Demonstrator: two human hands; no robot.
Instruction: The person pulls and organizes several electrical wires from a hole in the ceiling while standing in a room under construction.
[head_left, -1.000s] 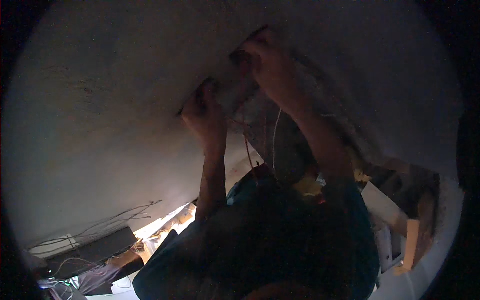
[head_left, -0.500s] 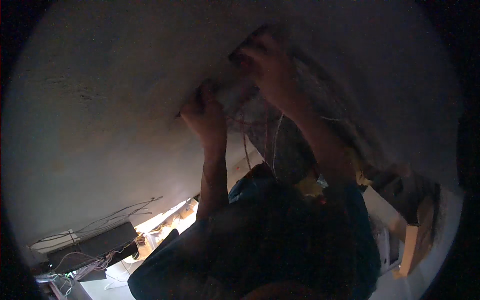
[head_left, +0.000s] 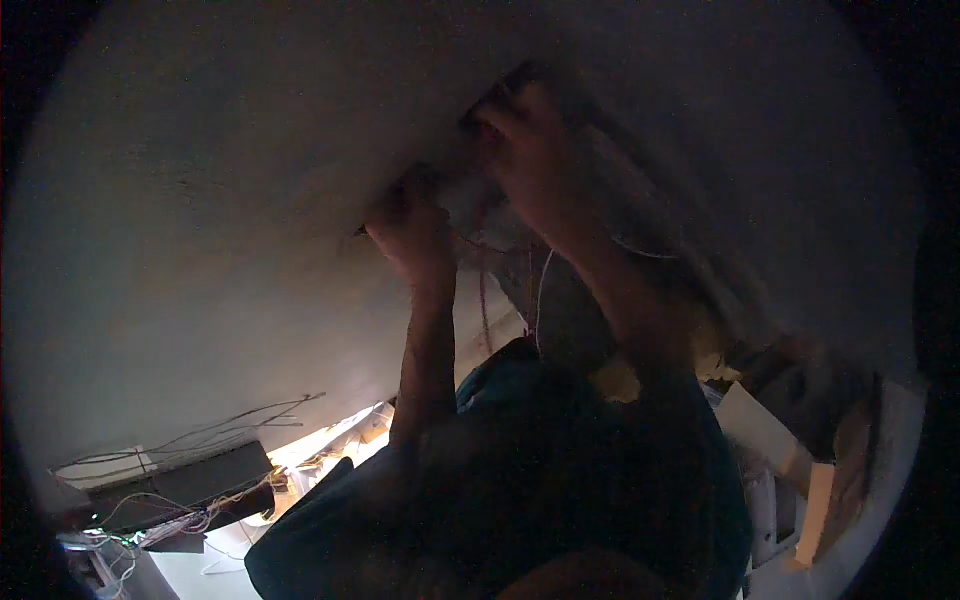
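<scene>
Both my arms are raised to a dim grey wall [head_left: 270,250]. My left hand [head_left: 412,238] sits at a dark recess in it, fingers bent in and partly lost in shadow. Higher and to the right, my right hand [head_left: 535,160] is curled at the edge of a second dark recess [head_left: 490,105]. A small reddish patch shows by its fingers, too dark to name. What either hand grips cannot be made out. A pale wire [head_left: 541,300] and a reddish wire [head_left: 484,300] hang below, between my forearms.
At the lower left, a dark box-like ledge [head_left: 190,485] carries loose wires [head_left: 215,435] and tangled cables. Bright light falls on cluttered items [head_left: 325,445] beside it. To the lower right stand a pale board [head_left: 765,430] and a wooden edge [head_left: 818,510].
Both hands keep nearly the same places, with a slight shift of my right hand and forearm. The hanging wires have swung a little, and the view has moved slightly.
</scene>
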